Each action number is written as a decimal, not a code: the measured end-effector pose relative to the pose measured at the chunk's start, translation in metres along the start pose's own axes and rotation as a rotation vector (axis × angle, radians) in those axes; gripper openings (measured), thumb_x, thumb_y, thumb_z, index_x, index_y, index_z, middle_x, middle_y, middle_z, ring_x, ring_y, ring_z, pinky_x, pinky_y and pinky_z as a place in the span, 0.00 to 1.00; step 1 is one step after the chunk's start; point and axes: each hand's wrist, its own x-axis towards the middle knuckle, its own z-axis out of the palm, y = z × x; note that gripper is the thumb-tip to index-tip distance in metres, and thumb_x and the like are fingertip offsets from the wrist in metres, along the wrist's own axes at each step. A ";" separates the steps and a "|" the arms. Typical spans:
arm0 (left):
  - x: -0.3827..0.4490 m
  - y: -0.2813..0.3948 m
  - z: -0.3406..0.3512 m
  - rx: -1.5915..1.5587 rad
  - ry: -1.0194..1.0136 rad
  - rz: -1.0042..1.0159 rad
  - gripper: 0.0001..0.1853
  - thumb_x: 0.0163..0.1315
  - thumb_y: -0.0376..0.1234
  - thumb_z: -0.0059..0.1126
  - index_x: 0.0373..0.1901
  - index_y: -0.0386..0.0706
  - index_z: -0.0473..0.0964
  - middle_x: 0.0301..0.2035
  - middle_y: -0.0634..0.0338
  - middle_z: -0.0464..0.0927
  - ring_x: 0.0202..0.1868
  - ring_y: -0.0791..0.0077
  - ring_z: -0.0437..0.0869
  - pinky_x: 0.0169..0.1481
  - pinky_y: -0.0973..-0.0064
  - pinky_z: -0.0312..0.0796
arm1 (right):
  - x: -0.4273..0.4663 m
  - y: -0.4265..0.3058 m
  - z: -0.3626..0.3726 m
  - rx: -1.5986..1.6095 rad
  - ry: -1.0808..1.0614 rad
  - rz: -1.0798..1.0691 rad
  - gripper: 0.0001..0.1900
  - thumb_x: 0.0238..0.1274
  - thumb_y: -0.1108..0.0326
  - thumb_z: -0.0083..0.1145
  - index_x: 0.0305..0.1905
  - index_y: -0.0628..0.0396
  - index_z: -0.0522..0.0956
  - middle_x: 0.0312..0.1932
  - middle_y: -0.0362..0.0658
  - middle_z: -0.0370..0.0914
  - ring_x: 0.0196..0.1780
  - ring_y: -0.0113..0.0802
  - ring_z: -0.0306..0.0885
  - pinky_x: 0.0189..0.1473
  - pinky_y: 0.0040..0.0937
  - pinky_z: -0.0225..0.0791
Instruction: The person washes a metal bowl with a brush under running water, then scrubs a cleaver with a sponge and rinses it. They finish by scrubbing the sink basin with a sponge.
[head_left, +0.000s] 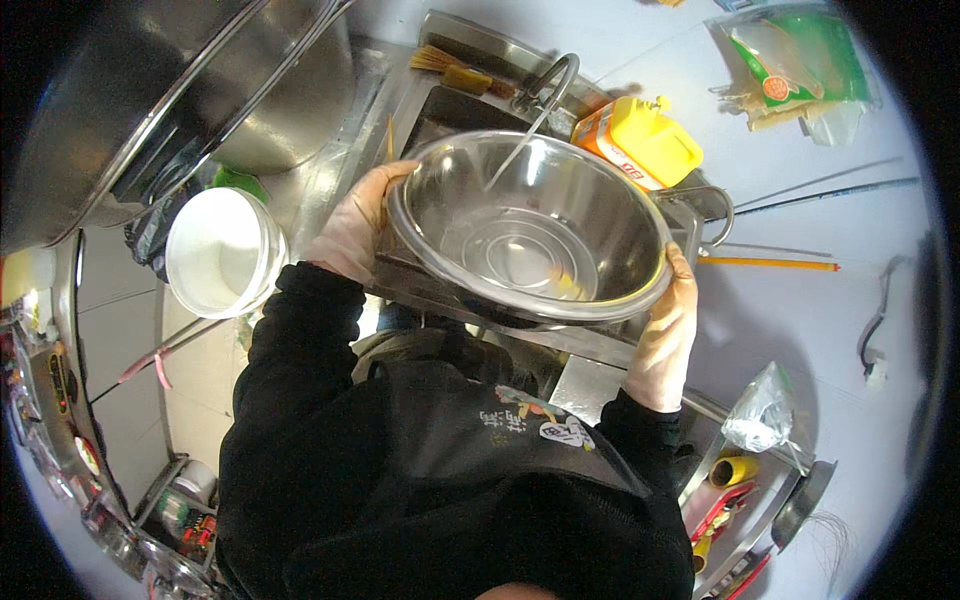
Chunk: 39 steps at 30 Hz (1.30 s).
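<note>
A large stainless-steel bowl (517, 255) is held over the sink (442, 112), its mouth tilted towards me. My left hand (360, 217), in a pale glove, grips the rim on the left side. On the right side my right hand (667, 322), gloved likewise, clasps the rim. A curved metal faucet (566, 71) stands behind the bowl, and a thin stream, apparently water, runs down into it. Some clear liquid seems to lie in the bottom. The bowl hides most of the sink and the fingers beneath its rim.
A yellow jug (652, 146) stands behind the bowl, right of the faucet. A brush (442, 61) and a sponge (466, 79) rest on the sink's back ledge. To the left are a white bucket (217, 255) and large steel pots (292, 97). A shelf rack (772, 495) is at lower right.
</note>
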 end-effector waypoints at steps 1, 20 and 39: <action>-0.007 0.009 0.011 -0.005 0.067 0.018 0.15 0.67 0.37 0.57 0.43 0.32 0.80 0.29 0.51 0.86 0.28 0.65 0.89 0.34 0.67 0.85 | 0.013 0.013 -0.014 0.015 0.006 0.025 0.16 0.73 0.67 0.54 0.57 0.65 0.77 0.53 0.52 0.82 0.54 0.42 0.82 0.60 0.39 0.74; -0.102 -0.031 0.138 0.121 0.491 0.770 0.15 0.60 0.25 0.67 0.48 0.42 0.76 0.33 0.63 0.80 0.32 0.74 0.82 0.38 0.78 0.77 | 0.216 0.168 0.074 -0.902 -0.348 0.071 0.29 0.69 0.52 0.55 0.67 0.60 0.71 0.47 0.50 0.82 0.46 0.39 0.79 0.46 0.35 0.73; -0.134 -0.050 0.133 1.180 0.491 0.492 0.08 0.52 0.25 0.69 0.29 0.39 0.75 0.23 0.68 0.74 0.26 0.85 0.71 0.29 0.81 0.64 | 0.212 0.193 0.047 -0.243 -0.524 0.467 0.45 0.68 0.37 0.55 0.75 0.63 0.58 0.70 0.58 0.66 0.73 0.50 0.65 0.67 0.47 0.68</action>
